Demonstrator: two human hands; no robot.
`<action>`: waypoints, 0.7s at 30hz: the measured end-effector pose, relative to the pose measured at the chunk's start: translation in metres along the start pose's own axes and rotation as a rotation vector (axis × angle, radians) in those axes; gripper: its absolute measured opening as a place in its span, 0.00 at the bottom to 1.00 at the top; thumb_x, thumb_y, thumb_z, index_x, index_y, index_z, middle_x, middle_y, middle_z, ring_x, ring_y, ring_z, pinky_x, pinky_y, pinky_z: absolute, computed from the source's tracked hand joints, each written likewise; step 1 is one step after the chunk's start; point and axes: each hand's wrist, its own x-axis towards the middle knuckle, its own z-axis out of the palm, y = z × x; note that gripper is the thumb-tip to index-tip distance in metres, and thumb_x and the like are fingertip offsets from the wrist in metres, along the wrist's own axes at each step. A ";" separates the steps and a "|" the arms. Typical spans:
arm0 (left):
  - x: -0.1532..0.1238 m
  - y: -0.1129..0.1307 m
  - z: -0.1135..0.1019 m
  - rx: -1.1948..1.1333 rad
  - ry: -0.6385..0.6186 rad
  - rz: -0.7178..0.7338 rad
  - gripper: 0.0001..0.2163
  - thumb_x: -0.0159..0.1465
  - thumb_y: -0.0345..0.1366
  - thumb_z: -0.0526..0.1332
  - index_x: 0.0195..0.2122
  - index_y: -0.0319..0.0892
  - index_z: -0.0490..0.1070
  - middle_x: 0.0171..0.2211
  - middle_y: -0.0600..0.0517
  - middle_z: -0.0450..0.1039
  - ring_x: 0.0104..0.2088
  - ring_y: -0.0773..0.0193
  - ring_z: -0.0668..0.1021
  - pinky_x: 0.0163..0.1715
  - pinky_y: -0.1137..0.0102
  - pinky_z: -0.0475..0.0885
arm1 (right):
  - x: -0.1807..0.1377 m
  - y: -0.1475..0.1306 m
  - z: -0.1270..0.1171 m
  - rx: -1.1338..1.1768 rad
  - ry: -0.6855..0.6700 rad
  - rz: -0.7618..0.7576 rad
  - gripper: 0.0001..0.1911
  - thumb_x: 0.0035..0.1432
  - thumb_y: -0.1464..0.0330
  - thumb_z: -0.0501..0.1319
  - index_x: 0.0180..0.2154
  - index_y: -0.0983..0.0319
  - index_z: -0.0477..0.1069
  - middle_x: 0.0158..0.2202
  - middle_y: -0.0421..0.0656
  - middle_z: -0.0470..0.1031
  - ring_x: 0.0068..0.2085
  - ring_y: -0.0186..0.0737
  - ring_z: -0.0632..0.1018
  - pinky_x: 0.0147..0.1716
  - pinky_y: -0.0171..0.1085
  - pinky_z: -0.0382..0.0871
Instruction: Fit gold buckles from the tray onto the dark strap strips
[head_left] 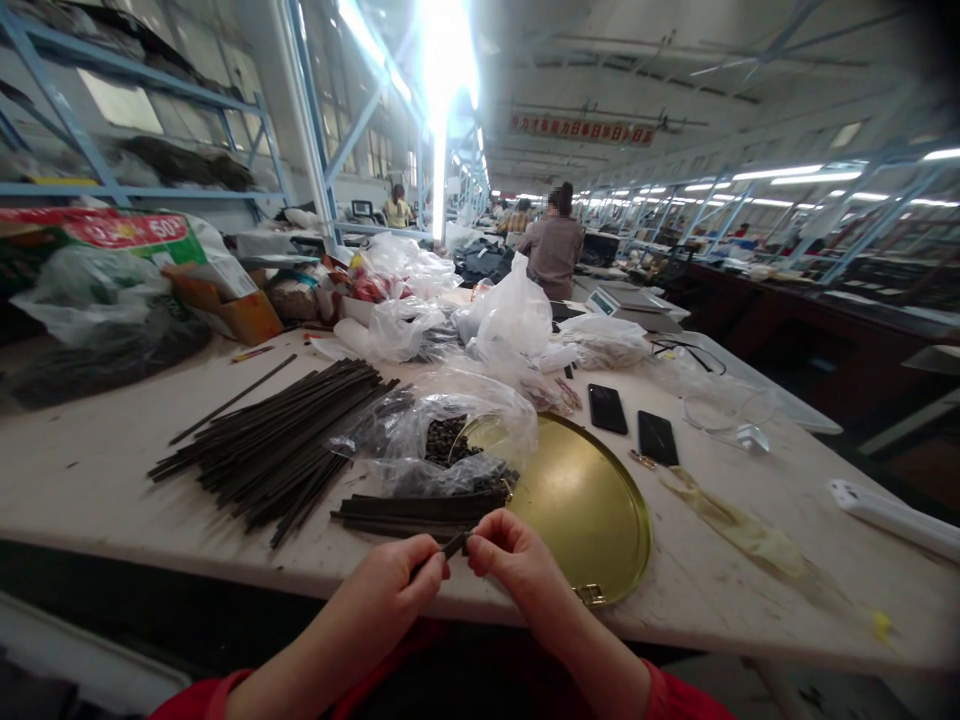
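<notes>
Between finger and thumb, my left hand (409,580) grips a narrow dark strip (453,546) near its end. My right hand (514,555) is closed in a pinch at the tip of that same strip; any small part between its fingers is hidden. Just beyond my hands lies a short bundle of dark strips (405,512). A clear plastic bag (420,440) holding small dark pieces (444,440) rests behind it, partly over a round gold tray (577,490). Small gold buckles (589,595) sit at the tray's near edge.
A large fanned pile of dark strips (277,440) lies to the left. Two black phones (607,408) and a yellowish crumpled strip (739,520) are on the right. White plastic bags (510,310), a scale (634,305) and a person (553,245) are farther back.
</notes>
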 end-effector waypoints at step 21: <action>0.005 -0.012 0.014 -0.145 0.068 0.011 0.13 0.60 0.39 0.47 0.26 0.40 0.68 0.23 0.55 0.69 0.27 0.63 0.70 0.29 0.73 0.63 | -0.003 0.016 0.008 0.383 0.048 0.154 0.16 0.40 0.62 0.69 0.23 0.64 0.65 0.20 0.35 0.69 0.23 0.29 0.68 0.26 0.29 0.59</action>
